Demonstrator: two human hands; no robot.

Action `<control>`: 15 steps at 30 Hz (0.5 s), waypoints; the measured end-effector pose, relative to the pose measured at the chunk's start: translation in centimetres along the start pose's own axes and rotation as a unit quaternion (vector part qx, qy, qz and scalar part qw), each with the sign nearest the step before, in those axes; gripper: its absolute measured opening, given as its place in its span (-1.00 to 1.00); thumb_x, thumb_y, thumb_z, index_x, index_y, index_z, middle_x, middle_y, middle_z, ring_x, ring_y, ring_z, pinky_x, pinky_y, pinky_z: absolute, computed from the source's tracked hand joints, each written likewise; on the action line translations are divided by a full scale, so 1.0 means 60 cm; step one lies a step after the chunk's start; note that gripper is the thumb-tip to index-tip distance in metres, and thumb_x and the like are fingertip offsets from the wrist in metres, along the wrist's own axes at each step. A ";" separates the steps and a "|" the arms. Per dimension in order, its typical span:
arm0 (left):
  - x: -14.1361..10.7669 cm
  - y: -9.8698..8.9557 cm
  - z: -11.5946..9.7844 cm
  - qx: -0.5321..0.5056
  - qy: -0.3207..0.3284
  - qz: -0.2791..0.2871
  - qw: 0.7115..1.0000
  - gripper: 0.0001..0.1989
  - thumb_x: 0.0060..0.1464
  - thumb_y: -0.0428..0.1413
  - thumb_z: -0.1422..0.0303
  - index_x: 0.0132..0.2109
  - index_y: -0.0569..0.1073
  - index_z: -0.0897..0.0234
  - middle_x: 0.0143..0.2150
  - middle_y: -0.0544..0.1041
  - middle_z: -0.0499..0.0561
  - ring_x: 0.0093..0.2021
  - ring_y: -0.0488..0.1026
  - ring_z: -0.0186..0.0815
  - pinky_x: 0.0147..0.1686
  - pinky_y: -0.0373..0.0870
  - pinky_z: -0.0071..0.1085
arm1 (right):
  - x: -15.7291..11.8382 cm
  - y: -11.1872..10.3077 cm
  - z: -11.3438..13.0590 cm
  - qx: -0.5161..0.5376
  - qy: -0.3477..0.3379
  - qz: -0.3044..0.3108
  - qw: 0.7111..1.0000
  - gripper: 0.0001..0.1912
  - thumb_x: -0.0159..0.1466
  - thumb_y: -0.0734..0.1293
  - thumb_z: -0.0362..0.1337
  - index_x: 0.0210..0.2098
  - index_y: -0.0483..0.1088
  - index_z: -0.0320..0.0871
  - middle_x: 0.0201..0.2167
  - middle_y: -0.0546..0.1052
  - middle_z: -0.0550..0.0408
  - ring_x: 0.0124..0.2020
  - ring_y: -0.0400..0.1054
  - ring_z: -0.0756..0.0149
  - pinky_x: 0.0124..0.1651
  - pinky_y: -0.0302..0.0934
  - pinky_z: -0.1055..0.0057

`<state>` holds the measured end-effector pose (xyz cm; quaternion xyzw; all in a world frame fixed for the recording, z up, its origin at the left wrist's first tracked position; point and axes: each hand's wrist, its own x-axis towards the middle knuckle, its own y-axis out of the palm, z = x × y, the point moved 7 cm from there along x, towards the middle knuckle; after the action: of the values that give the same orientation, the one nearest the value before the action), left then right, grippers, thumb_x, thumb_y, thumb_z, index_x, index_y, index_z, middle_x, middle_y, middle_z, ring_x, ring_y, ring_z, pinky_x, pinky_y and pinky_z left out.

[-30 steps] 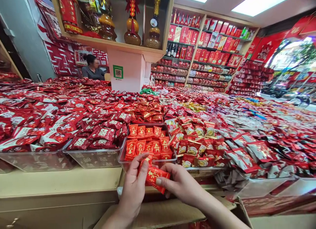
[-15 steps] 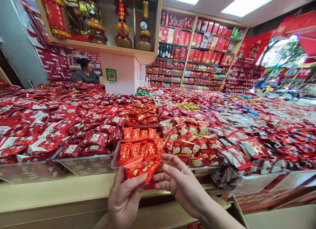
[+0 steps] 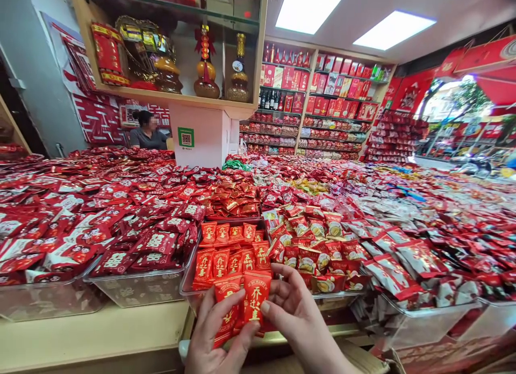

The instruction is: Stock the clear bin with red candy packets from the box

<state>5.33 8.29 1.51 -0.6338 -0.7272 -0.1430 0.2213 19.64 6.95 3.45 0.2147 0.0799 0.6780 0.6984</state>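
Observation:
Two red packets with gold characters are held upright side by side over the front edge of a clear tray. My left hand has its fingers closed around the left packet, its thumbs and fingers also touching the lower part of the right one. My right hand pinches the right packet at its right edge with thumb and fingers. Behind them, similar red packets stand in rows in the tray.
Bins of maroon packets lie left, durian packets and red-white packets right. A cream ledge runs in front, with a cardboard box below. A person sits behind the display; a cabinet overhangs it.
The two packets have turned from tilted and overlapping to upright and side by side. My right hand has closed onto the right packet. The view has tipped up slightly.

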 end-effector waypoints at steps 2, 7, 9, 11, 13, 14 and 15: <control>0.006 -0.002 0.010 0.003 -0.023 0.001 1.000 -0.70 -0.19 0.21 0.25 -0.21 0.50 0.07 -0.07 0.36 0.02 0.04 0.28 -0.11 0.04 0.20 -0.23 | -0.007 -0.001 0.005 -0.129 -0.073 -0.005 0.989 -0.59 0.13 0.27 -0.33 -0.07 0.05 -0.04 -0.19 0.37 -0.01 -0.29 0.36 0.32 -0.27 0.30 0.34; 0.021 0.000 0.033 -0.014 -0.098 0.021 0.995 -0.67 -0.21 0.20 0.19 -0.24 0.47 0.22 -0.11 0.37 0.09 -0.10 0.36 -0.09 -0.07 0.30 -0.16 | -0.038 0.041 0.018 -0.500 -0.332 0.054 0.798 -0.52 0.08 0.20 -0.46 0.00 0.14 -0.09 -0.02 0.27 -0.12 -0.09 0.24 0.13 -0.16 0.29 0.25; 0.022 -0.004 0.027 -0.027 -0.094 -0.003 0.995 -0.68 -0.21 0.20 0.17 -0.28 0.48 0.23 -0.15 0.41 0.07 -0.12 0.38 -0.11 -0.07 0.30 -0.20 | -0.048 0.061 0.014 -0.580 -0.400 0.085 0.705 -0.46 0.08 0.20 -0.49 0.06 0.09 -0.20 -0.12 0.38 -0.17 -0.18 0.28 0.12 -0.20 0.30 0.22; 0.020 -0.006 0.016 -0.039 -0.078 -0.022 0.996 -0.71 -0.23 0.20 0.15 -0.34 0.50 0.22 -0.21 0.43 0.05 -0.14 0.38 -0.12 -0.08 0.30 -0.24 | -0.053 0.075 0.018 -0.631 -0.439 0.088 0.633 -0.51 0.12 0.14 -0.53 0.06 0.09 -0.29 -0.23 0.45 -0.20 -0.28 0.31 0.13 -0.29 0.30 0.25; 0.016 -0.007 0.007 -0.048 -0.067 -0.028 0.996 -0.73 -0.21 0.19 0.15 -0.36 0.51 0.21 -0.22 0.44 0.05 -0.11 0.36 -0.11 -0.07 0.29 -0.25 | -0.048 0.087 0.033 -0.654 -0.442 0.095 0.606 -0.59 0.16 0.09 -0.54 0.02 0.13 -0.33 -0.28 0.46 -0.21 -0.31 0.31 0.14 -0.31 0.28 0.26; 0.015 -0.007 0.004 -0.052 -0.064 -0.030 0.996 -0.75 -0.18 0.18 0.16 -0.35 0.51 0.20 -0.19 0.43 0.05 -0.09 0.35 -0.11 -0.05 0.28 -0.24 | -0.039 0.091 0.042 -0.664 -0.424 0.103 0.608 -0.64 0.17 0.09 -0.52 -0.02 0.17 -0.32 -0.29 0.47 -0.18 -0.31 0.30 0.16 -0.29 0.27 0.26; 0.014 -0.008 0.003 -0.058 -0.064 -0.031 0.996 -0.76 -0.15 0.16 0.17 -0.33 0.51 0.19 -0.16 0.41 0.05 -0.08 0.34 -0.11 -0.04 0.26 -0.22 | -0.024 0.094 0.053 -0.676 -0.396 0.106 0.612 -0.70 0.19 0.10 -0.50 -0.08 0.21 -0.29 -0.30 0.47 -0.14 -0.32 0.30 0.18 -0.26 0.25 0.28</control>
<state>4.74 9.01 1.82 -0.6306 -0.7495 -0.1512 0.1329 15.66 4.87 8.37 -0.0639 -0.7088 0.4583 0.5325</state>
